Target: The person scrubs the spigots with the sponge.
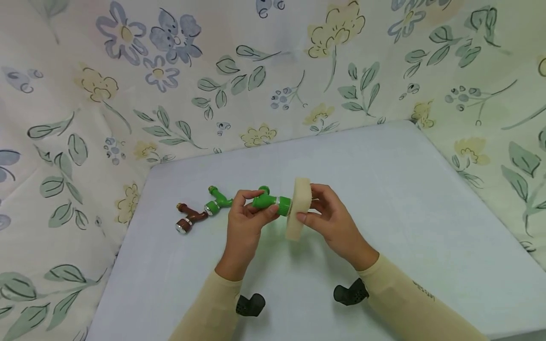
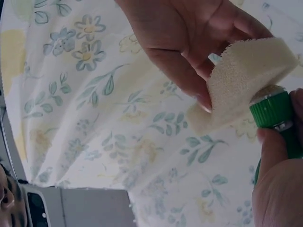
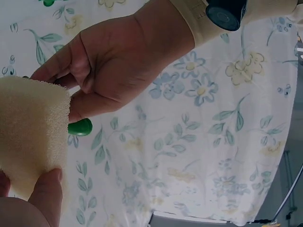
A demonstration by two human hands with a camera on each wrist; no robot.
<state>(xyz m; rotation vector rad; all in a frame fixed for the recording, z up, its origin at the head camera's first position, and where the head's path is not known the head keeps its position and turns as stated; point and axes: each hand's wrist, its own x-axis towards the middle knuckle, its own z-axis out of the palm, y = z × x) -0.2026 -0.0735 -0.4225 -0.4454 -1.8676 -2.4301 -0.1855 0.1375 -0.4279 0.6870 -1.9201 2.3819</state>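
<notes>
My left hand [image 1: 247,220] grips a green tap [image 1: 266,202] by its body, thumb on the near side. The tap's ridged collar and end [image 2: 272,109] point right, against the face of a cream sponge [image 1: 300,208]. That sponge stands on edge between thumb and fingers of my right hand [image 1: 334,225], and it bends a little in the left wrist view. Both hands are held above the white table [image 1: 384,199]. In the right wrist view the sponge [image 3: 33,132] hides most of the tap; only a green rounded end [image 3: 80,127] shows below the left hand.
Left of the hands, a second green tap [image 1: 218,201] and a brown tap [image 1: 190,218] lie on the table. Flowered cloth [image 1: 256,94] rises behind the table's back edge and along its sides. Black wrist cameras [image 1: 250,305] sit at both sleeves.
</notes>
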